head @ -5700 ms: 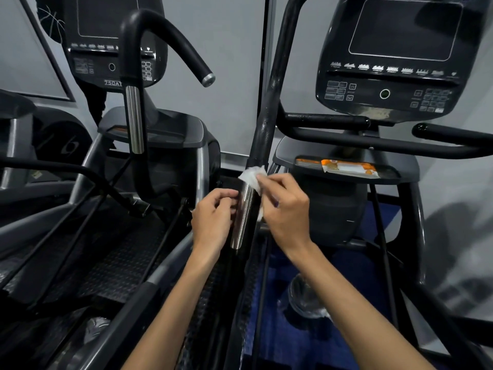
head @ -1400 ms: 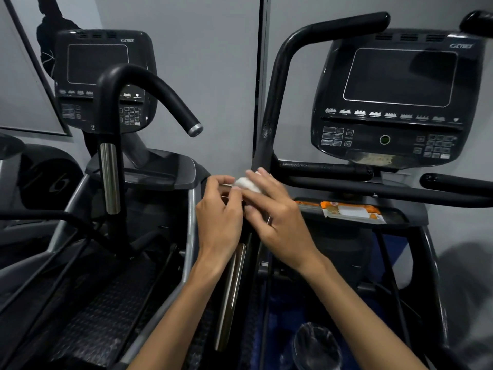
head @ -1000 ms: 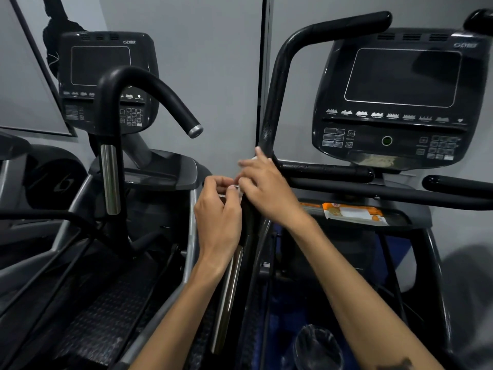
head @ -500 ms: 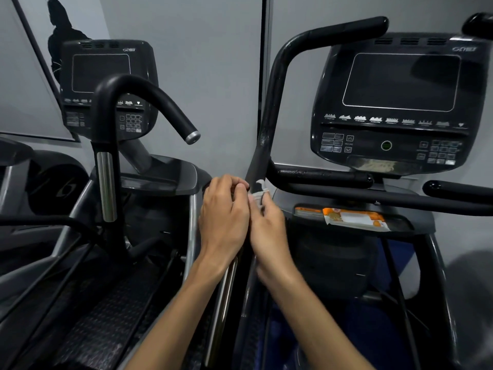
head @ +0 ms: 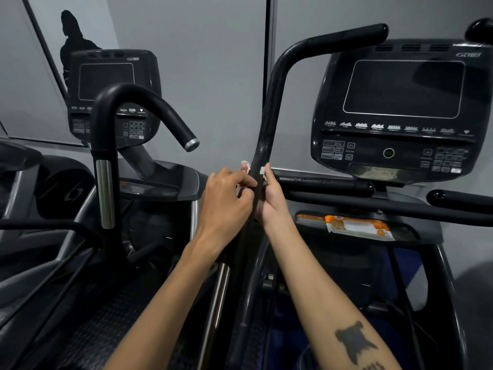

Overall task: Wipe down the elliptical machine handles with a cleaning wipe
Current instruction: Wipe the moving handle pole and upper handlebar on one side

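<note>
Hands meet at the handle (head: 266, 134): your left hand (head: 226, 201) and right hand (head: 272, 198) each pinch an end of the wipe (head: 245, 166), looped behind it so it rubs all round.

White wipe (head: 246, 166) wrapped round upright black handle (head: 269, 113), ends protruding either side.
</note>
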